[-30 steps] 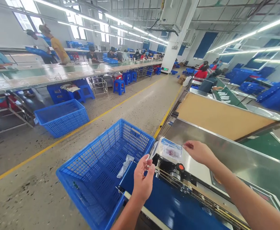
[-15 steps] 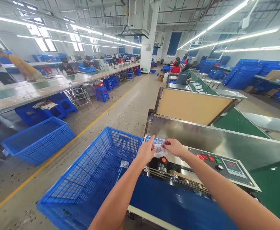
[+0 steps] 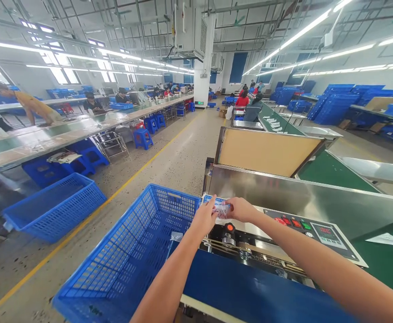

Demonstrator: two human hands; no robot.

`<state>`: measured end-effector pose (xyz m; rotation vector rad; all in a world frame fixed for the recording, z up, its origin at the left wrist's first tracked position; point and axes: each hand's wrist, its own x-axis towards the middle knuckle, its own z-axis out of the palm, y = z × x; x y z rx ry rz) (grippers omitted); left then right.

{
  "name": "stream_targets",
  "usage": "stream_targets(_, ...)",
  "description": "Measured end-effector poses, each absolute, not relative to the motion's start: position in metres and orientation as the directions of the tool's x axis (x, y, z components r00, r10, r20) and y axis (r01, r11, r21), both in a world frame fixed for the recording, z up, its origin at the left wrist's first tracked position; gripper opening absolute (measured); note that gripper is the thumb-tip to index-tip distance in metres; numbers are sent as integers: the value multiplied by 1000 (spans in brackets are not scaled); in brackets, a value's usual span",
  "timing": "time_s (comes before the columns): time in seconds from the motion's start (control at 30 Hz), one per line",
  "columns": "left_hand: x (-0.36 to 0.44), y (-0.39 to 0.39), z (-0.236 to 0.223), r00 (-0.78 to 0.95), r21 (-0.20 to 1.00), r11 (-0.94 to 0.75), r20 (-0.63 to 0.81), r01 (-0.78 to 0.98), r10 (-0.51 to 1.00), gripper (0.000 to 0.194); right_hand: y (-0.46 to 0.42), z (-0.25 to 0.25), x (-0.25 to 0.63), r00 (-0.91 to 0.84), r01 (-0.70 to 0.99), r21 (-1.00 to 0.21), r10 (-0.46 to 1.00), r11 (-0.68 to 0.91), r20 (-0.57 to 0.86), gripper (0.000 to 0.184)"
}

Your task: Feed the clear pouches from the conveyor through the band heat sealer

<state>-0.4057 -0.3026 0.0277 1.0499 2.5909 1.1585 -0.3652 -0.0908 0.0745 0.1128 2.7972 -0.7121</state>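
A small clear plastic bag (image 3: 222, 209) with a blue-and-white printed top is between my hands, over the near end of a sealing machine. My left hand (image 3: 204, 220) grips its left side, index finger stretched along the printed part. From the right, my right hand (image 3: 242, 210) pinches the other edge between thumb and fingers. What lies inside the bag is too small to make out. Just below sits a black knob with an orange centre (image 3: 230, 227), beside the machine's rollers and bands. A blue conveyor belt (image 3: 250, 285) runs along the front under my forearms.
A blue plastic crate (image 3: 156, 185) stands left of the machine, with a small clear packet (image 3: 176, 236) at its right side. Right of my hands is a control panel (image 3: 317, 237). Another blue crate (image 3: 64, 208) is on the floor. A white piece (image 3: 385, 239) lies on the green belt.
My right fingers have closed in further around the bag's right edge. The view has shifted slightly. A white piece now shows more fully on the green belt at right.
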Motion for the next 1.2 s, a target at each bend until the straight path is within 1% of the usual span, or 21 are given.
stream_targets(0.07,-400,-303,34,-741,649,483,194,588,643,70,-90,74,-369,-964,145,-441,25,886,-266,35)
stream_targets(0.17,-393,-304,42,-735,596,515,201,616,647,65,-87,72,-373,-952,210,-490,63,846,-298,26)
stream_targets(0.23,-390,-305,45,-744,584,534,194,612,640,63,-85,70,-374,-948,227,-521,64,823,-312,20)
stream_targets(0.47,-389,-306,46,-754,567,559,182,605,631,61,-84,77,-372,-954,186,-558,13,809,-299,19)
stream_targets(0.67,-390,-304,44,-750,553,566,176,611,638,62,-80,86,-372,-972,170,-579,39,797,-232,14)
stream_targets(0.87,-392,-305,39,-751,550,571,170,610,638,64,-61,87,-371,-961,224,-632,62,742,-269,18)
stream_targets(1.03,-392,-306,42,-749,552,569,163,609,643,63,-31,94,-358,-955,264,-657,98,706,-278,18)
stream_targets(1.13,-392,-306,42,-740,541,569,160,619,653,64,-13,99,-341,-955,291,-678,156,675,-254,20)
stream_targets(1.2,-393,-306,40,-739,540,565,172,624,651,64,-10,99,-329,-953,302,-666,199,682,-229,21)
